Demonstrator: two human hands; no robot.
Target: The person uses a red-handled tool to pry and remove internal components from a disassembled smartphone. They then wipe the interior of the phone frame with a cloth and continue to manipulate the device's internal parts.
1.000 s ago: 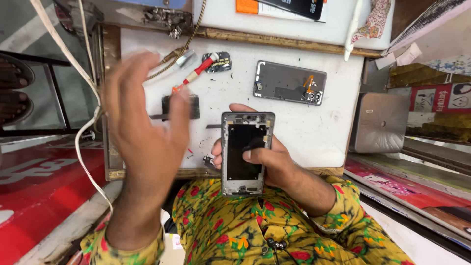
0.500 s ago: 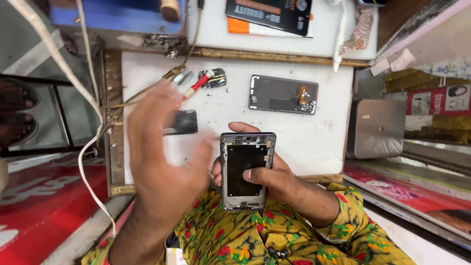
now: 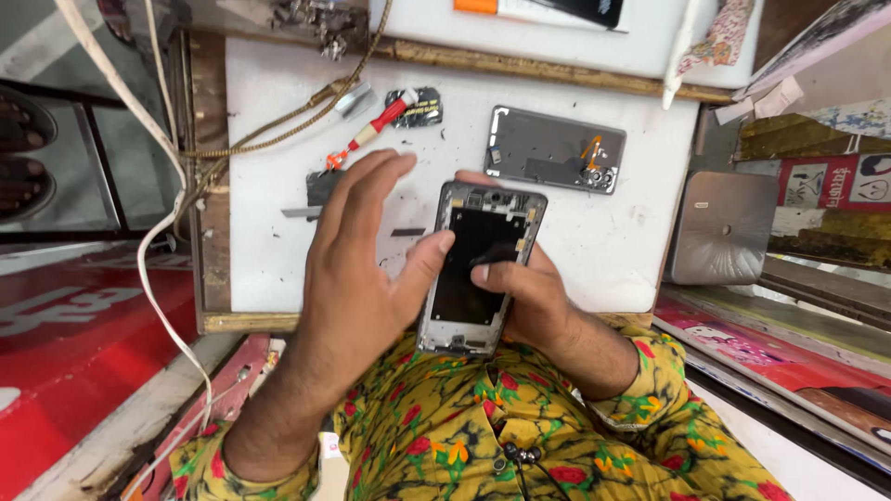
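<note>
My right hand (image 3: 524, 301) holds an opened phone frame (image 3: 478, 269) with its dark inner side facing up, thumb pressed on the black panel. My left hand (image 3: 357, 269) hovers over the white work board (image 3: 269, 186), fingers spread, its thumb touching the phone's left edge. A grey phone back cover (image 3: 555, 148) lies on the board beyond the phone. A red-handled screwdriver (image 3: 371, 128) lies past my left fingertips, near a small dark part (image 3: 418, 107).
A braided cord (image 3: 278, 121) and a white cable (image 3: 153, 223) run along the board's left side. A metal plate (image 3: 724, 227) sits to the right. Red printed surfaces flank my lap. Another person's feet (image 3: 23, 139) show at far left.
My left hand has come down from a raised position and moved right, so its thumb now meets the phone frame. The phone stays in my right hand.
</note>
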